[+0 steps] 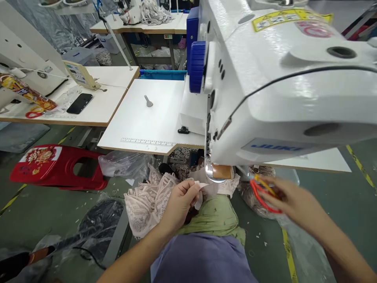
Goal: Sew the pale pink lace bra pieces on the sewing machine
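Pinched between the thumb and fingers of my left hand (184, 200) is the edge of a pale pink fabric piece (210, 190), just below the sewing machine's metal arm end. My right hand (287, 200) is closed around the red and yellow handles of a pair of scissors (263, 194); their blades point left toward the machine and are partly hidden. A bunch of pale pink lace garments (150, 200) hangs to the left of my left hand. The white JUKI sewing machine (282, 106) stands over both hands.
A white machine table (159, 114) with a printed ruler lies ahead. On the neighbouring table at left are a phone (79, 103), a snack tube (28, 92) and red-handled scissors (34, 113). A red stool (59, 167) lies on the floor beside plastic bags.
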Demonstrator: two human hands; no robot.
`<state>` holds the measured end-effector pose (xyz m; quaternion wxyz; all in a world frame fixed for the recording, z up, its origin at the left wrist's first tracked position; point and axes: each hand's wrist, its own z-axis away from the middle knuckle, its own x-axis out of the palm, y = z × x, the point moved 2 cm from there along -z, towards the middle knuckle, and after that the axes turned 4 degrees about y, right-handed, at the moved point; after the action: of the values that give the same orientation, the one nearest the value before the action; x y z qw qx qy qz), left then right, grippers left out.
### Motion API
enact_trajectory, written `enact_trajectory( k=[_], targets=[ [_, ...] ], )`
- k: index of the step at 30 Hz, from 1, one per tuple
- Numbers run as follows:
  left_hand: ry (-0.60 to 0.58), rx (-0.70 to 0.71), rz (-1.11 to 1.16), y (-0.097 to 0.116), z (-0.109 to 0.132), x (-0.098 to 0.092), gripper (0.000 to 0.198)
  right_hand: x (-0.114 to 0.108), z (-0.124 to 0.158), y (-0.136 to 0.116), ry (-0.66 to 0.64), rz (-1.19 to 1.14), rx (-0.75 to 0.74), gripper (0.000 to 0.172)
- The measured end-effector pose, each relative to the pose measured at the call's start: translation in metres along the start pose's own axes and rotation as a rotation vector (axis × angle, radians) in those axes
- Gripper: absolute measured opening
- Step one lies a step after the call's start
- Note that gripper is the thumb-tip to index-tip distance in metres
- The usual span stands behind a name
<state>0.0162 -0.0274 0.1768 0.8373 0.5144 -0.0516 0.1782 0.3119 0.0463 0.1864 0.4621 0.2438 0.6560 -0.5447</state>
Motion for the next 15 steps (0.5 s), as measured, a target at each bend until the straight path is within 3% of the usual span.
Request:
enact_trajectory(
  k=[3,6,9,11,13,15],
  targets=[
    [-0.047,-0.014,-0.038,0.002,0.002,0.002,0.037,-0.015,-0.029,0.001,0.244,0.237,-0.141,0.042],
    [-0.167,-0.093,-0.132,0.009,0.003,0.008,0.032,-0.007,-0.023,-0.036,0.399,0.240,-0.322,0.038],
    [-0.385,-0.214,-0.306,0.019,0.003,0.019,0.025,0.024,-0.002,-0.083,0.145,0.095,-0.596,0.030],
    [-0.486,-0.233,-0.481,0.021,0.001,0.022,0.022,0.043,0.004,-0.095,-0.064,-0.002,-0.609,0.027],
    [-0.406,-0.067,-0.674,0.019,-0.002,0.017,0.019,0.049,0.000,-0.089,-0.124,-0.100,-0.501,0.029],
    [-0.149,0.241,-0.795,0.010,-0.001,0.007,0.019,0.044,-0.008,-0.070,-0.022,-0.195,-0.286,0.024]
  ],
)
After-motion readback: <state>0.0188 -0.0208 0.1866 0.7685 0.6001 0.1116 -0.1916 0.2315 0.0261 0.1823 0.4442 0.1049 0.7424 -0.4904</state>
